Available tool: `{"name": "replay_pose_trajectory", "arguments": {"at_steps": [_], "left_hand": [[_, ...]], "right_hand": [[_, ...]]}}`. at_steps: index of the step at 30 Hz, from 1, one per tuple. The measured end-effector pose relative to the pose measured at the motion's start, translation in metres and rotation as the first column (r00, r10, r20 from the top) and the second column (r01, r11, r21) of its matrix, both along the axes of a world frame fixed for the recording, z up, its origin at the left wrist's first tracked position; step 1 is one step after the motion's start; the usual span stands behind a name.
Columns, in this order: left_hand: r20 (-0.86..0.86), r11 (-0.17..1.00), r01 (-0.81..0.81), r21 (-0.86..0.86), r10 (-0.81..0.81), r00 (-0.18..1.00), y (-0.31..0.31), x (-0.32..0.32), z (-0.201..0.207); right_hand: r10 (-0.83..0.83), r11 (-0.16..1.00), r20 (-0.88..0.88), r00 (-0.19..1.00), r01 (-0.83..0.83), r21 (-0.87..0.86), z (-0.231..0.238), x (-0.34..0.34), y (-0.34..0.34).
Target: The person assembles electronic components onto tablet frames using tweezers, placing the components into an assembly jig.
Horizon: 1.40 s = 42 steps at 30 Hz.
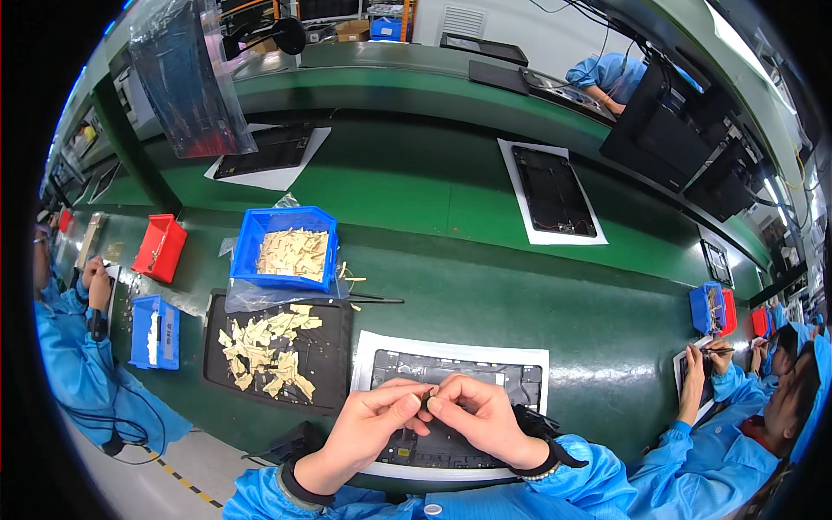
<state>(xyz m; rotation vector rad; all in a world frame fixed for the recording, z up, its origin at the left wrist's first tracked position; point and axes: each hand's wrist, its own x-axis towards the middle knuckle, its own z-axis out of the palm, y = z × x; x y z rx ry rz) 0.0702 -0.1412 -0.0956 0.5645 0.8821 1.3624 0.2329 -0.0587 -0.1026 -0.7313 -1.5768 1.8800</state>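
Note:
My left hand (371,426) and my right hand (482,419) meet at the lower middle, fingertips pinched together around a tiny dark piece (425,400) whose kind I cannot make out. Below them lies a flat black tablet-like housing (511,380) with small parts and lines inside, resting on a white sheet (452,345). My hands hide part of the housing. To the left of my left hand sits a black tray (218,348) scattered with torn pale-yellow pieces (286,371). Behind that tray stands a blue bin (245,251) filled with similar small pale-yellow pieces.
Tweezers (378,300) lie beside the black tray. A red bin (161,248) and a smaller blue bin (176,332) stand at the left. Two more black housings (555,191) lie farther back. Co-workers in blue sit on both sides; a monitor (663,126) hangs at upper right.

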Motion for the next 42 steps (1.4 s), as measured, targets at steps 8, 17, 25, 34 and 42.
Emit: {"name": "replay_pose_trajectory", "arguments": {"at_steps": [8,17,25,34,42], "left_hand": [[-0.122,0.999,-0.039,0.001,0.039,0.992,0.0,-0.003,0.0],[-0.691,0.992,0.124,-0.008,-0.095,0.716,0.004,-0.012,0.017],[-0.893,0.932,0.0,0.363,0.347,0.287,0.007,0.001,0.012],[-0.839,0.853,0.109,0.51,0.521,-0.154,0.01,0.004,0.012],[-0.836,0.835,0.044,0.548,0.546,0.051,0.016,0.004,0.008]], "right_hand": [[0.095,0.981,0.048,0.994,-0.101,0.166,0.004,0.002,0.004],[0.168,0.877,0.15,0.974,-0.218,0.428,0.017,0.002,0.025],[-0.055,0.799,0.108,0.993,-0.022,0.601,0.023,0.004,0.026],[-0.105,0.807,0.181,0.978,-0.023,0.59,0.018,0.005,0.018],[-0.095,0.828,0.178,0.979,-0.022,0.561,0.017,0.006,0.02]]}}
